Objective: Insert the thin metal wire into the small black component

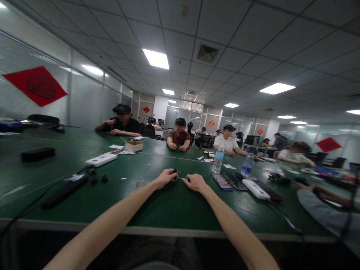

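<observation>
Over the green table (168, 210), my left hand (166, 177) is closed, pinching a small black object (175, 173) whose kind is too small to make out. My right hand (197, 183) faces it from the right, fingers closed around a thin tool with a dark end (188, 179). A slim pale shaft (181, 178) points left from that hand towards the black object; I cannot tell whether they touch. Most of the tool is hidden by my fingers.
Left of my hands lie a white power strip (101, 160), a small open box (133, 146), a long black bar (66, 190) and small black pieces (93, 177). To the right stand two water bottles (218, 160), beside phones (222, 181) and another white strip (255, 189). Several people sit around.
</observation>
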A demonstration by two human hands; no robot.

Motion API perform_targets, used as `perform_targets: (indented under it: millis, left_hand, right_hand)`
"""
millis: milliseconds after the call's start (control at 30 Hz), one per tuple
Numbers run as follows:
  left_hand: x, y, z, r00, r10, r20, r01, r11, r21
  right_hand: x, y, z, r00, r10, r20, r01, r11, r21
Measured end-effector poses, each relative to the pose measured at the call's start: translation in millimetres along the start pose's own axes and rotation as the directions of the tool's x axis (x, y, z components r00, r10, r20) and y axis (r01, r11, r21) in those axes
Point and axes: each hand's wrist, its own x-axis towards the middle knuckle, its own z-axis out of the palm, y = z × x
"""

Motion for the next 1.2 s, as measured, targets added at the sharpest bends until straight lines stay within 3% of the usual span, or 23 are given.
perform_targets:
  millis: [433,800,933,1000,1200]
  left_hand:
    - [-2.9,2.1,0.7,1.0,-0.022,-0.009,0.022,1.0,0.0]
    - [-8.2,12.3,6.2,0.999,-0.047,0.004,0.047,0.998,0.034]
    - [-14.0,15.5,16.0,0.99,-0.083,0.115,0.076,0.995,0.063]
    - [-15.0,15.6,21.1,0.985,-0.097,0.144,0.09,0.995,0.052]
    - [-10.8,11.1,17.7,0.987,-0.105,0.12,0.115,0.99,-0.077]
  right_hand:
    - [0.3,-2.6,6.0,1.0,0.005,-0.007,-0.006,0.998,-0.06]
    - [4.5,-3.0,9.7,0.997,0.082,0.005,-0.082,0.997,0.012]
    - [11.4,9.4,7.0,0.953,0.299,-0.057,-0.292,0.951,0.105]
    - [12.2,20.6,5.8,0.933,0.347,-0.091,-0.336,0.934,0.122]
    - [5.5,39.2,6.9,0.954,0.292,-0.068,-0.282,0.951,0.124]
